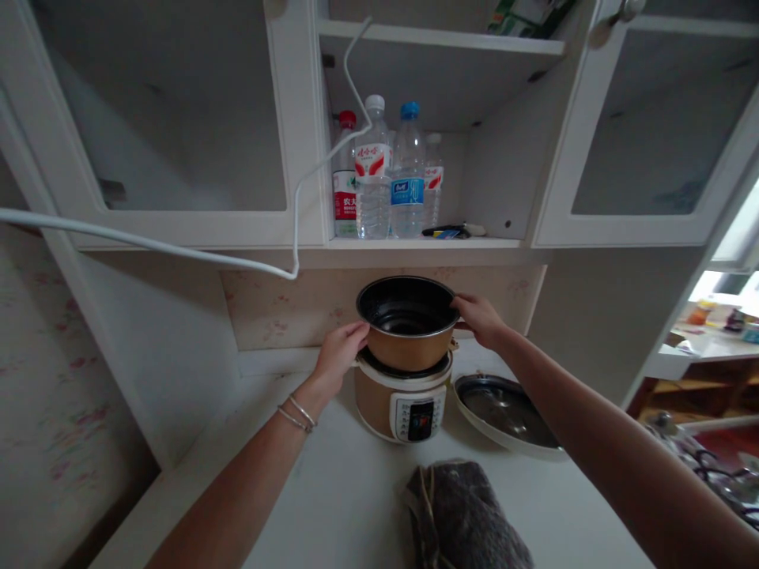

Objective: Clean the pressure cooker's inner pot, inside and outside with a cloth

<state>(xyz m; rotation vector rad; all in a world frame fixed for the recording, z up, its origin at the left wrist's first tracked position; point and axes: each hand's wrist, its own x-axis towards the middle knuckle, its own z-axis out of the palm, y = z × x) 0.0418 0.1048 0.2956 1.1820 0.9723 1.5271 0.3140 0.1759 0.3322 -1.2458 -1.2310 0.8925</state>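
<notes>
Both my hands grip the rim of an inner pot (pixel 409 345), black inside and gold outside, from opposite sides. My left hand (pixel 342 354), with bangles at the wrist, pinches its left edge. On the right edge, my right hand (pixel 479 318) has its fingers closed over the rim. Directly beneath the pot stands a gold and white electric cooker (pixel 375 401) with a control panel in front. Whether the pot's base touches the cooker's opening is hard to tell. The cooker's lid (pixel 504 411) lies with its inner side up to the right, beneath my right forearm.
A dark, fuzzy bundle (pixel 468 514) lies on the white counter (pixel 332 482) in front. Overhead, several plastic bottles (pixel 373 190) stand on a cabinet shelf (pixel 492 243). A white cable (pixel 178 251) hangs across the upper left.
</notes>
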